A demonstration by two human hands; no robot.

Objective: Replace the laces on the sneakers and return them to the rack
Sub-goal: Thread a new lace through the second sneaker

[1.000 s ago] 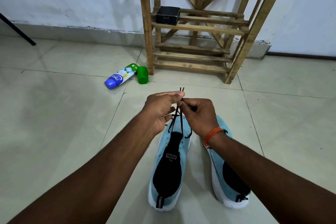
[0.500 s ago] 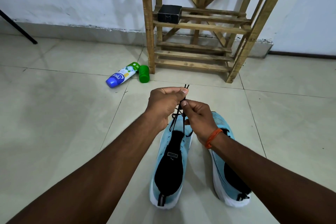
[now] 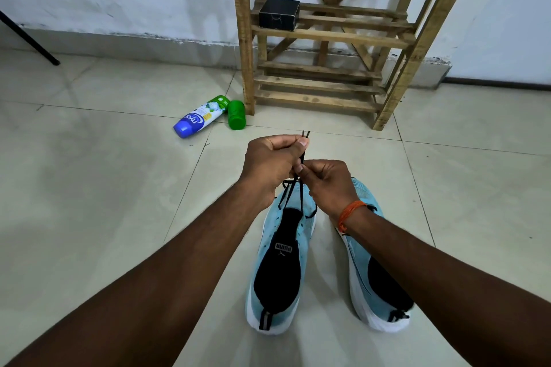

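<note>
Currently: black lace [image 3: 301,201] rises from toe-end eyelets of left sneaker [image 3: 278,265], both tips pinched in left hand [image 3: 269,164] fingers; right hand [image 3: 328,185] fingers pinch the strands just below. Sneaker on floor [image 3: 89,188] beside right sneaker [image 3: 359,280], rack [image 3: 328,36] ahead.

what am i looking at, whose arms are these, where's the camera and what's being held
No machine: a person works with bare hands. The one camera sits on their head, looking forward and down, so the arms reach in from the bottom. The left hand and right hand both pinch a black lace, its two tips poking up above the left thumb; it runs down into one light blue sneaker. The second sneaker lies beside it, partly under the right arm. Both rest on the tiled floor. Behind stands a wooden rack with a black box on a shelf; beside it, a bottle on its side and a green cap.
</note>
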